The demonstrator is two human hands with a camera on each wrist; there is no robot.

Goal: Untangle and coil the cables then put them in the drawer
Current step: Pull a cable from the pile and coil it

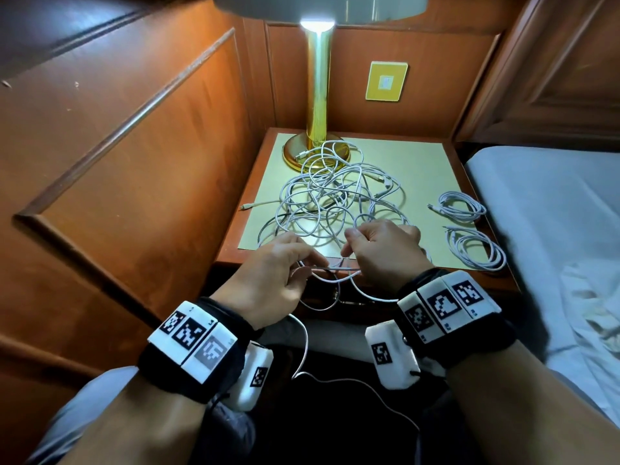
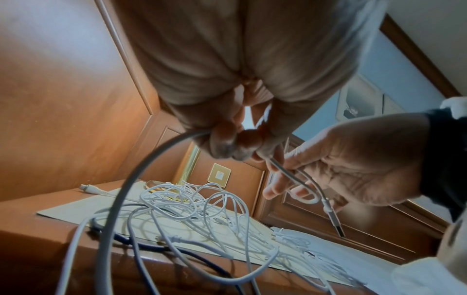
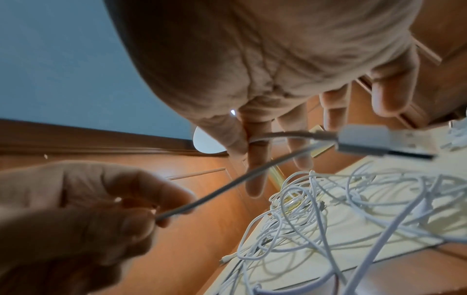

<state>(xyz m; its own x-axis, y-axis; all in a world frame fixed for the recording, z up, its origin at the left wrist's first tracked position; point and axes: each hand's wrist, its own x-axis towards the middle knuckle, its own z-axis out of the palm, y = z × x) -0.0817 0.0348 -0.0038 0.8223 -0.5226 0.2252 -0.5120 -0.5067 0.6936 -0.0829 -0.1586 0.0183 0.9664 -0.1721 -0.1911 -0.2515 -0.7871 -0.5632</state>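
A tangle of several white cables [image 1: 335, 196] lies on the pale mat [image 1: 419, 162] of the wooden nightstand [image 1: 231, 236]. Just off its front edge, both hands hold one white cable [image 1: 335, 269] stretched between them. My left hand [image 1: 312, 263] pinches it with curled fingers [image 2: 227, 143]. My right hand [image 1: 352, 243] pinches the same cable near its end between thumb and forefinger [image 3: 252, 139]; the USB plug [image 3: 379, 141] sticks out below the palm. The slack of this cable hangs in loops toward my lap. Two coiled white cables [image 1: 461, 208] [image 1: 476, 248] lie at the mat's right edge.
A brass lamp [image 1: 317, 95] stands at the back of the nightstand, with cable loops over its base. Wood panelling closes the left and back. A bed with white sheets [image 1: 553, 213] lies to the right. A dark cable [image 2: 141, 243] runs through the tangle.
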